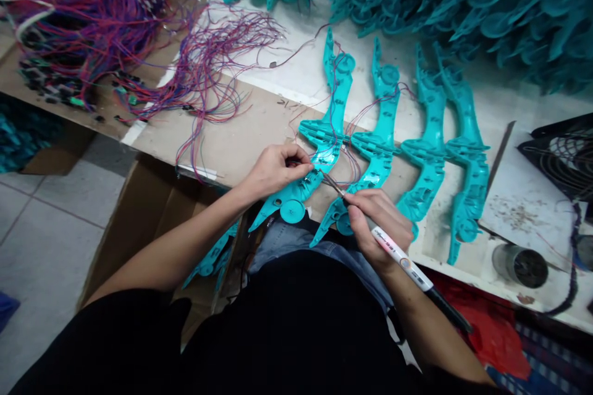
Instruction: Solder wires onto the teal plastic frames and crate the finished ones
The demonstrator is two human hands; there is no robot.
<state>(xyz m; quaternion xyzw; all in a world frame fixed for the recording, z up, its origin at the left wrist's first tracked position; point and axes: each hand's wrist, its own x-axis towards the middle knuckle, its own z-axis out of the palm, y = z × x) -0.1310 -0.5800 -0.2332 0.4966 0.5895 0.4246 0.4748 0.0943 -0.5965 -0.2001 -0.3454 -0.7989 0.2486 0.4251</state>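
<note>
At frame centre, left hand (273, 168) pinches thin wires against a teal plastic shell (319, 154), fingers closed tight. Right hand (377, 222) wraps shut round a white soldering pen (398, 256), tip (331, 184) touching that shell. Three more shells (428, 154) lie alongside, overhanging the bench edge (204, 173). Cardboard box (139, 210), lower left, holds teal parts (210, 259). Wire bundle (92, 24) upper left; teal heap (463, 0) upper right. Bare bench (523, 203) right.

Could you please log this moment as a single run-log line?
left hand: pinching wires on leftmost teal shell | right hand: holding soldering iron, tip at that shell
</note>
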